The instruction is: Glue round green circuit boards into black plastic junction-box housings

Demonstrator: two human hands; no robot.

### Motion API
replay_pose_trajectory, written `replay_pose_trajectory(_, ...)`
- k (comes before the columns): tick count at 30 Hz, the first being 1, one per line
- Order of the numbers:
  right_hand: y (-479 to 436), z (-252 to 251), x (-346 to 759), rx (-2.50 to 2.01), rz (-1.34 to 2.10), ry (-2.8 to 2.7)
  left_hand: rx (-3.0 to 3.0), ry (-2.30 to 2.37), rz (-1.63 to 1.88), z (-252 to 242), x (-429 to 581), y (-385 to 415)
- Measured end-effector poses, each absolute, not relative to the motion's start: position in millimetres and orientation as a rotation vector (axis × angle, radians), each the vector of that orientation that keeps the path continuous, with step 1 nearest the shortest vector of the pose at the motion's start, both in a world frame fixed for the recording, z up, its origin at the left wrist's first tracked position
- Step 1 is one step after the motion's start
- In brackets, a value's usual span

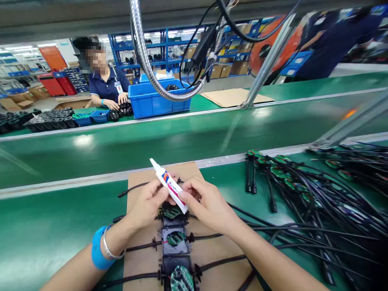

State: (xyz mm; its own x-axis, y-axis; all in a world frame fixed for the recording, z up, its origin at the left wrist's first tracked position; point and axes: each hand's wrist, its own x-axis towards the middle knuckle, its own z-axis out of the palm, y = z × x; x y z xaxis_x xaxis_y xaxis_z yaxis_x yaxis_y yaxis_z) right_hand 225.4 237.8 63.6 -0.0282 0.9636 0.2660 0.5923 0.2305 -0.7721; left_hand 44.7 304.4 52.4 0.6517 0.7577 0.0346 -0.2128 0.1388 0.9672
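A white tube (172, 185) with a long pointed nozzle and a blue, orange and red label is held between both hands, tilted with its nozzle up to the left. My left hand (149, 203) is closed round it near the nozzle end. My right hand (204, 201) pinches its flat tail end. Below the hands, several black housings (173, 263) stand in a row, with round green circuit boards (182, 281) on them and black cables (220, 262) running out on both sides. Brown cardboard (139, 245) lies underneath.
At right lies a heap of black cables (306, 200) with green boards. A conveyor belt (149, 139) runs across beyond the bench. On its far side, a person (107, 85) handles black parts beside a blue bin (159, 102). A metal conduit (146, 63) hangs overhead.
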Motion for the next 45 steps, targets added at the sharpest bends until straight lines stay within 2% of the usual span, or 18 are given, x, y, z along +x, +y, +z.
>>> replay_pose_trajectory(3, 238, 56, 221, -1.471, 0.715, -1.670, 1.229, 0.534, 0.792, 47, 48, 304)
replay_pose_trajectory(8, 239, 41, 209, -1.448, 0.619, -1.526, 1.294, 0.524, 0.777, 37, 56, 301)
replay_pose_trajectory(12, 240, 39, 200, -1.326, 0.832, -1.492, 1.284, 0.600, 0.810, 35, 55, 300)
replay_pose_trajectory(14, 238, 39, 197, -1.298, 0.829, -1.522, 1.289, 0.611, 0.792, 37, 54, 300)
replay_pose_trajectory(20, 236, 54, 215, -1.317, 0.491, -1.761, 1.223, 0.654, 0.735, 47, 50, 304)
replay_pose_trajectory(25, 263, 87, 232, -0.954, -0.188, -2.144, 1.140, 0.651, 0.786, 69, 56, 317)
replay_pose_trajectory(27, 281, 91, 226, -0.749, -0.276, -2.192, 1.165, 0.615, 0.806, 78, 61, 322)
replay_pose_trajectory(32, 317, 83, 208, -0.535, 0.085, -1.704, 1.322, 0.635, 0.776, 81, 61, 334)
replay_pose_trajectory(36, 336, 87, 209, -0.546, 0.168, -1.323, 2.114, 0.782, 0.691, 52, 41, 339)
replay_pose_trajectory(39, 352, 86, 211, -0.572, 0.479, -1.181, 2.580, 0.717, 0.476, 22, 30, 334)
replay_pose_trajectory(42, 367, 74, 209, -0.630, 0.847, -1.066, 2.799, 0.663, 0.334, -1, 26, 327)
replay_pose_trajectory(45, 374, 60, 201, -0.686, 1.029, -0.959, 2.950, 0.609, 0.270, -12, 25, 323)
